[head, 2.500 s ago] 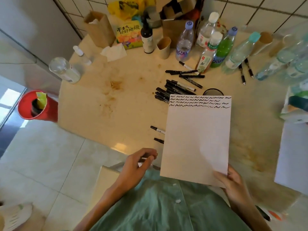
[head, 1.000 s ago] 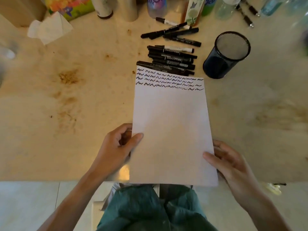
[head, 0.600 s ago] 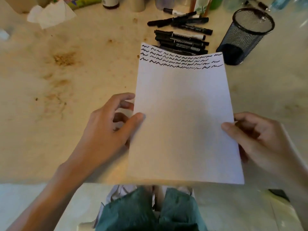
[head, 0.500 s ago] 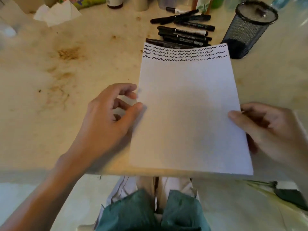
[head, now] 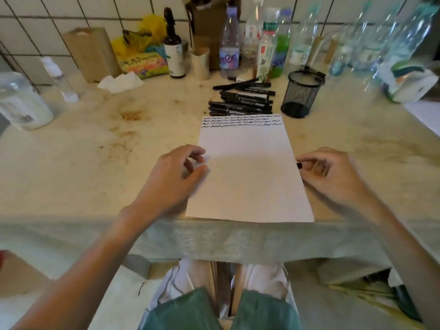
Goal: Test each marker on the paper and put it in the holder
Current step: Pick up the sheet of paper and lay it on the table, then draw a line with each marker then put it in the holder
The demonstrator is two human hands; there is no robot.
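A white sheet of paper [head: 247, 172] lies flat at the centre of the frame on a stained pale table [head: 95, 163], its near edge flush with the table's front rim. Three rows of black wavy test strokes [head: 240, 122] run along the sheet's far edge. The left hand [head: 171, 182] rests at the paper's left margin, fingers loosely curled, the thumb and fingertips touching the sheet's edge; whether they pinch it cannot be told. The right hand [head: 333, 175] sits just beside the right margin, fingers curled together around a small dark object [head: 299, 165], of which only the tip shows. Just beyond the paper's far edge lies a pile of black markers [head: 240, 101], stacked roughly parallel. To the right of the pile stands a black mesh holder [head: 301, 94], upright. Along the tiled wall in the upper frame stand plastic bottles [head: 229, 44], a dark spray bottle [head: 175, 48] and a brown paper bag [head: 92, 53]; a crumpled tissue [head: 120, 82] lies near them.
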